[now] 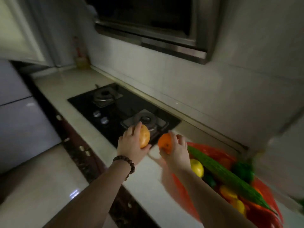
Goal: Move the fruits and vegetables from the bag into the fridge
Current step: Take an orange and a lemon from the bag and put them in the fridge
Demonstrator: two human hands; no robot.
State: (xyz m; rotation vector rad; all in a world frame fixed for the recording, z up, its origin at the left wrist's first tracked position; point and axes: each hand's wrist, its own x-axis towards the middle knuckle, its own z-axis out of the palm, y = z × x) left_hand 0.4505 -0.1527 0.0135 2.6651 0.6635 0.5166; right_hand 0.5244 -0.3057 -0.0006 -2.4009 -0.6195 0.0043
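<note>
Over pale counter (144,183), each hand's grip holds a round orange-coloured fruit (165,143).

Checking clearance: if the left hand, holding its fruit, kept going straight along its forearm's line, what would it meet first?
Probably the near burner of the gas hob: the left hand with its yellow-orange fruit points that way, though its height above the hob is unclear.

Left hand (131,142) is gripping a yellow-orange fruit (145,136). Right hand (178,149) is holding an orange (165,143), red bag (230,162) sitting at its 4 o'clock.

Head camera looks steeply down, close over the counter (143,181) and stove (115,111).
</note>
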